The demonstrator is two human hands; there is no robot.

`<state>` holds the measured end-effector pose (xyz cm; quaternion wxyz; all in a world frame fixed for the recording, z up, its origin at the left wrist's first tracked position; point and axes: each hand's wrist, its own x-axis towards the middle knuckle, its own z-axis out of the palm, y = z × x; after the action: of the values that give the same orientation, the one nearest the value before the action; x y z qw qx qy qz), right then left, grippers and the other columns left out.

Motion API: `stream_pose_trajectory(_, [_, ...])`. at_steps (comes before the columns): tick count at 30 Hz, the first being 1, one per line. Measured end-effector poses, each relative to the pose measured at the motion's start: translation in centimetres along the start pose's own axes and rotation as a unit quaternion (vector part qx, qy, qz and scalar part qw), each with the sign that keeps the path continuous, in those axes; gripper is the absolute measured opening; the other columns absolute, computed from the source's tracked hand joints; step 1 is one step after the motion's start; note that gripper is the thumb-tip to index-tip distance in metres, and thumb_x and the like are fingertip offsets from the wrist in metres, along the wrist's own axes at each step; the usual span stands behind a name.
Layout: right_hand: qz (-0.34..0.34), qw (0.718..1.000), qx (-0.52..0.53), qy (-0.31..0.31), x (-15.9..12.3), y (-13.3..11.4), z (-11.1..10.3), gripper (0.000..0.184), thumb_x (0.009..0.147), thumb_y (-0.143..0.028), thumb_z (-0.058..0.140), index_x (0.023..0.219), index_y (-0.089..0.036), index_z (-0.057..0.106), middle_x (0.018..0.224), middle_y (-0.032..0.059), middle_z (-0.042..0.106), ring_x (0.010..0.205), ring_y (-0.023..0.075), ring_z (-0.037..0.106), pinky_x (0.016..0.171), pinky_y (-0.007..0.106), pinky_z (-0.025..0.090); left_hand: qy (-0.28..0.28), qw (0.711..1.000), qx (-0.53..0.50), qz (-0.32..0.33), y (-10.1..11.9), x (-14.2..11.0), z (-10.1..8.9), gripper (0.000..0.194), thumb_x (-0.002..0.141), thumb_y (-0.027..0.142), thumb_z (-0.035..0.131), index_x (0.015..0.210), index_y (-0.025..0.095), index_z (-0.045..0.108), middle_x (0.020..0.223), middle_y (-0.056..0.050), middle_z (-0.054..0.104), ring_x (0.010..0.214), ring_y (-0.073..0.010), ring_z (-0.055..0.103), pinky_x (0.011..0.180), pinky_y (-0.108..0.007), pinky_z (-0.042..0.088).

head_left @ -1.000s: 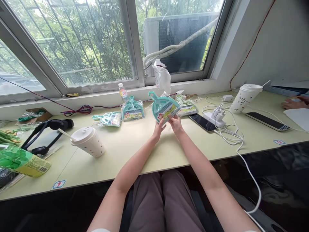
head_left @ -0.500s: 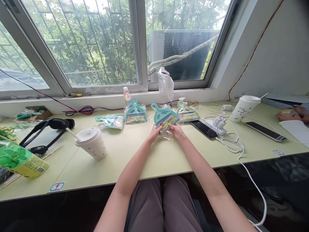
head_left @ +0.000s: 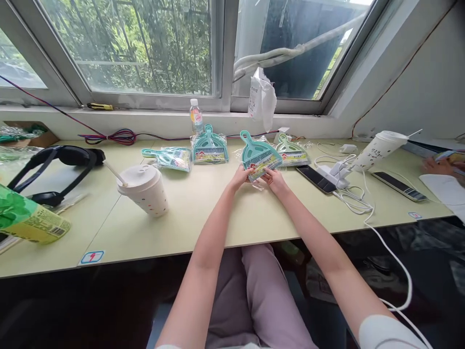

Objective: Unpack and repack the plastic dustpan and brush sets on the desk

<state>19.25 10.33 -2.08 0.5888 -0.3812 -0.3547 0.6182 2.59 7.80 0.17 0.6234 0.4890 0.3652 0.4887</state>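
Both hands hold a teal mini dustpan and brush set [head_left: 258, 154] in clear plastic wrapping, tilted above the table. My left hand [head_left: 240, 178] is closed on its lower left corner, and my right hand [head_left: 274, 180] grips the lower right edge. Behind it, a similar wrapped set with a lighter green rim [head_left: 290, 151] lies to the right. Another wrapped set [head_left: 209, 147] sits to the left, handle toward the window. Farther left, one more wrapped set [head_left: 170, 158] lies with its handle pointing left.
A white lidded cup [head_left: 144, 190] with a straw stands left of my arms, near a black headset [head_left: 60, 169]. To the right are a phone [head_left: 315, 179], a power strip [head_left: 334, 175] with white cables, and another cup [head_left: 379, 149]. A co-worker's hand [head_left: 438, 166] shows at far right.
The camera view has tilted down and come closer to the table. My hands keep hold of the same dustpan set, with little change in its pose.
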Motion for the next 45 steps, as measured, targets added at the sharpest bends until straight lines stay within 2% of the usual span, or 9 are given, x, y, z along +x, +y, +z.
stream_pose_trajectory(8, [-0.019, 1.0, -0.02, 0.01, -0.4, 0.4, 0.8, 0.009, 0.086, -0.012, 0.066, 0.089, -0.02, 0.066, 0.089, -0.0003, 0.078, 0.077, 0.0121, 0.075, 0.081, 0.024, 0.064, 0.007, 1.0, -0.02, 0.01, -0.2, -0.6, -0.5, 0.037, 0.08, 0.018, 0.065, 0.113, 0.02, 0.046, 0.122, -0.011, 0.063, 0.085, -0.0185, 0.069, 0.073, -0.041, 0.064])
stream_pose_trajectory(12, [-0.024, 0.999, -0.032, -0.01, -0.3, 0.6, 1.0, 0.008, 0.086, -0.013, 0.068, 0.089, -0.02, 0.065, 0.089, 0.0009, 0.078, 0.08, 0.0135, 0.075, 0.085, 0.027, 0.063, 0.034, 0.999, -0.026, -0.007, 0.0, -0.5, -0.8, 0.04, 0.078, 0.017, 0.063, 0.114, 0.02, 0.046, 0.116, -0.01, 0.066, 0.084, -0.0202, 0.07, 0.071, -0.04, 0.063])
stream_pose_trajectory(18, [-0.014, 0.993, -0.062, -0.101, -0.3, 1.2, 1.3, 0.016, 0.083, -0.015, 0.068, 0.098, -0.019, 0.068, 0.102, 0.004, 0.078, 0.093, 0.0151, 0.075, 0.09, 0.025, 0.061, 0.089, 0.996, -0.014, -0.026, 0.4, -0.5, -1.4, 0.043, 0.075, 0.017, 0.06, 0.117, 0.018, 0.048, 0.11, -0.01, 0.067, 0.077, -0.0215, 0.068, 0.068, -0.04, 0.062])
stream_pose_trajectory(23, [-0.015, 0.996, -0.06, -0.072, 0.0, 1.6, 1.2, 0.017, 0.078, -0.016, 0.074, 0.094, -0.019, 0.068, 0.101, 0.0038, 0.078, 0.096, 0.0177, 0.074, 0.092, 0.029, 0.061, 0.096, 0.995, 0.028, -0.021, 0.3, -0.6, -1.3, 0.044, 0.077, 0.018, 0.059, 0.12, 0.019, 0.049, 0.103, -0.008, 0.068, 0.073, -0.0198, 0.067, 0.068, -0.038, 0.06])
stream_pose_trajectory(30, [-0.006, 0.999, -0.019, -0.041, -0.1, 1.6, 1.3, 0.014, 0.077, -0.009, 0.073, 0.089, -0.016, 0.068, 0.091, 0.0039, 0.077, 0.085, 0.0163, 0.074, 0.082, 0.026, 0.064, 0.115, 0.991, 0.062, 0.017, -0.4, -0.3, -1.2, 0.034, 0.074, 0.022, 0.06, 0.108, 0.019, 0.058, 0.105, -0.007, 0.068, 0.089, -0.0196, 0.066, 0.078, -0.032, 0.056])
stream_pose_trajectory(35, [0.03, 0.999, -0.016, -0.015, -1.1, 0.8, 1.6, 0.02, 0.074, -0.002, 0.072, 0.086, -0.015, 0.064, 0.078, 0.0038, 0.075, 0.074, 0.0172, 0.074, 0.071, 0.026, 0.065, 0.138, 0.99, 0.017, 0.007, -1.0, -1.0, -0.3, 0.039, 0.067, 0.016, 0.06, 0.106, 0.018, 0.056, 0.098, -0.005, 0.068, 0.083, -0.0171, 0.065, 0.079, -0.033, 0.056])
stream_pose_trajectory(41, [0.094, 0.991, -0.047, -0.088, -1.2, 0.4, 1.8, 0.004, 0.085, -0.012, 0.064, 0.088, -0.014, 0.063, 0.072, 0.0069, 0.074, 0.065, 0.0161, 0.073, 0.061, 0.023, 0.063, 0.197, 0.98, -0.03, -0.005, -1.3, -2.4, -0.7, 0.039, 0.066, 0.012, 0.061, 0.104, 0.018, 0.055, 0.094, -0.004, 0.068, 0.074, -0.0155, 0.065, 0.073, -0.032, 0.058])
stream_pose_trajectory(43, [0.081, 0.992, -0.084, -0.043, -0.8, 0.1, 1.3, 0.009, 0.091, -0.019, 0.057, 0.084, -0.016, 0.062, 0.067, 0.0072, 0.073, 0.061, 0.0163, 0.072, 0.06, 0.026, 0.063, 0.224, 0.974, -0.036, -0.01, -1.0, -2.6, -1.3, 0.037, 0.067, 0.011, 0.061, 0.103, 0.018, 0.054, 0.091, -0.003, 0.067, 0.071, -0.0136, 0.064, 0.067, -0.028, 0.057])
stream_pose_trajectory(45, [0.009, 0.989, -0.134, 0.054, -0.3, -0.5, 0.5, 0.019, 0.094, -0.023, 0.051, 0.079, -0.018, 0.061, 0.064, 0.006, 0.07, 0.059, 0.0161, 0.07, 0.064, 0.031, 0.064, 0.247, 0.968, -0.033, -0.018, -0.5, -2.5, -1.9, 0.038, 0.067, 0.009, 0.061, 0.103, 0.019, 0.053, 0.087, -0.001, 0.066, 0.066, -0.0115, 0.062, 0.062, -0.024, 0.055])
